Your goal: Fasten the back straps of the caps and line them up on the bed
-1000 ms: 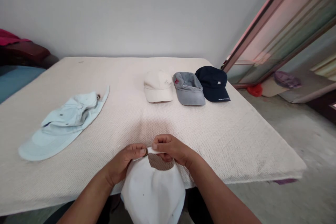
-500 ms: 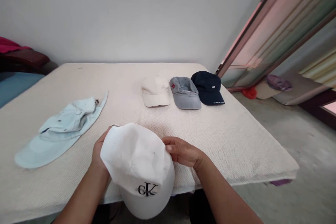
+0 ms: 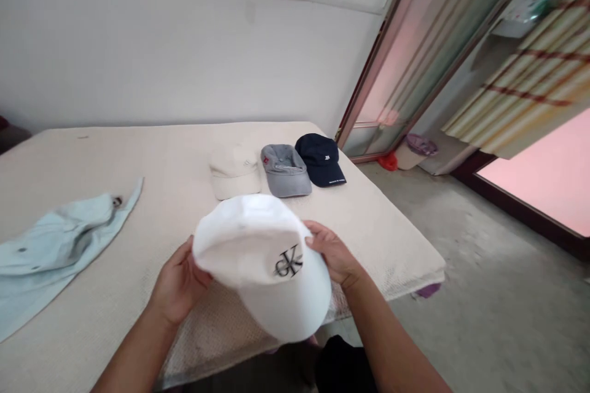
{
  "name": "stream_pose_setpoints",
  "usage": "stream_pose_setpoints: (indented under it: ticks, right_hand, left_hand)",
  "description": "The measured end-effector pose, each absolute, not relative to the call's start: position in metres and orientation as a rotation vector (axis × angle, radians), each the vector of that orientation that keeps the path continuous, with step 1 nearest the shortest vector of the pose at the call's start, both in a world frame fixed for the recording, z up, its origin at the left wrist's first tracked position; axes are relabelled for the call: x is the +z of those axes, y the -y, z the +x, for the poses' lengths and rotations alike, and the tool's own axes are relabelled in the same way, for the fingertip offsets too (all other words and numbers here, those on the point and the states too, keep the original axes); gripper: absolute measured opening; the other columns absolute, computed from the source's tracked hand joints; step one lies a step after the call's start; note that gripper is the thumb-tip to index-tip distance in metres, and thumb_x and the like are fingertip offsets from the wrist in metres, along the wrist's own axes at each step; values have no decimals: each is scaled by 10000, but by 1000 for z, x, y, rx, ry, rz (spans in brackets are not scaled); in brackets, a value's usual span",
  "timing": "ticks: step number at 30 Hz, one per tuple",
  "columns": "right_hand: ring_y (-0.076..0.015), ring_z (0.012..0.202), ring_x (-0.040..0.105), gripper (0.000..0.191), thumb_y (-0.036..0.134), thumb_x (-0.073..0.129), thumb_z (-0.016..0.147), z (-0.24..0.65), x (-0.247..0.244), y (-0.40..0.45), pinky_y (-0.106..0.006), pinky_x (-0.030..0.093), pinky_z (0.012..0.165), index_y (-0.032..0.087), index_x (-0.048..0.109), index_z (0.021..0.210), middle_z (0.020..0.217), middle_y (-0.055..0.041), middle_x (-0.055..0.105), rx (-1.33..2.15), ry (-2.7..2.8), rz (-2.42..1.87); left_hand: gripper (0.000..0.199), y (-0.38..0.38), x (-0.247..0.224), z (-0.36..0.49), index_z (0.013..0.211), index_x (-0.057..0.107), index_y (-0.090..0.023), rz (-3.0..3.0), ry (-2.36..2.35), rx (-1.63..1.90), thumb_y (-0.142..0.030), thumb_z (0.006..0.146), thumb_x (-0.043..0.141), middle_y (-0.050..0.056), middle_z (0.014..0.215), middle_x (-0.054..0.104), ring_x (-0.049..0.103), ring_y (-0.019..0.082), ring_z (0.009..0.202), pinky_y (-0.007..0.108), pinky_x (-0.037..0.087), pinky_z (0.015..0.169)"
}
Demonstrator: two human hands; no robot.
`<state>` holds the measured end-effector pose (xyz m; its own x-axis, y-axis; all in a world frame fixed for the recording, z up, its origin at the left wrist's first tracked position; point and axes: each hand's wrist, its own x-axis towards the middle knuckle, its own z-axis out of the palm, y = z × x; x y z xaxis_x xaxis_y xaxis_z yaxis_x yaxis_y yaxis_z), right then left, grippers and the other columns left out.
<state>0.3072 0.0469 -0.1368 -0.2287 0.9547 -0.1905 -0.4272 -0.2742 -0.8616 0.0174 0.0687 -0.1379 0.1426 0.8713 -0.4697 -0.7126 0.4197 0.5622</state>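
Observation:
Between my two hands is a white baseball cap point(image 3: 249, 239) with a black logo on its front, held over the near edge of the bed-like surface. My left hand point(image 3: 179, 282) grips the cap's left edge, its fingers partly hidden behind the fabric. At the other side, my right hand point(image 3: 332, 252) pinches the cap near where brim and crown meet. The brim points down and to the right. Beyond it a beige cap point(image 3: 235, 173), a grey cap point(image 3: 286, 172) and a navy cap point(image 3: 319, 161) sit side by side, brims toward me.
A pale blue cap point(image 3: 69, 233) lies flattened at the left on the cream-covered surface point(image 3: 175, 153). A white wall stands behind. To the right are a glass door frame, a bin point(image 3: 415, 150) with a purple liner, and the concrete floor point(image 3: 498, 258).
The view has swung to the right. The white cap has been lifted away from me and turned, so its logo faces more toward me; both hands keep hold of it.

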Motion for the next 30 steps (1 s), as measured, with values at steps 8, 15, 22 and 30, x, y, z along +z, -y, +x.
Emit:
stream_pose_setpoints:
  ticks: [8, 15, 22, 30]
  right_hand:
    - [-234, 767, 656, 477, 348, 660, 688, 452, -162, -27, -372, 508, 678, 189, 596, 1132, 968, -82, 708, 1079, 760, -1273]
    - [-236, 850, 632, 386, 412, 634, 688, 500, -182, -27, -339, 482, 737, 140, 710, 951, 996, -112, 707, 552, 854, -1737]
    - [-251, 845, 611, 325, 320, 551, 694, 506, -185, -25, -395, 444, 815, 123, 703, 903, 908, -125, 697, 155, 710, -1913]
    - [-180, 682, 594, 184, 288, 515, 819, 375, -139, -19, -328, 471, 703, 166, 621, 907, 745, -41, 623, 208, 994, -1573]
  left_hand:
    - [194, -50, -154, 58, 895, 669, -70, 281, -951, 843, -126, 869, 485, 132, 876, 702, 665, 145, 648, 229, 560, 543]
    - [159, -52, -155, 69, 870, 664, -90, 297, -1044, 865, -95, 848, 506, 93, 817, 679, 639, 117, 606, 198, 542, 499]
    - [138, -51, -156, 69, 856, 658, -103, 303, -1062, 869, -89, 835, 523, 88, 802, 669, 619, 111, 581, 197, 532, 479]
    - [153, -50, -150, 44, 755, 606, -97, 114, -1057, 1125, -38, 828, 485, 27, 665, 604, 553, 73, 470, 161, 476, 401]
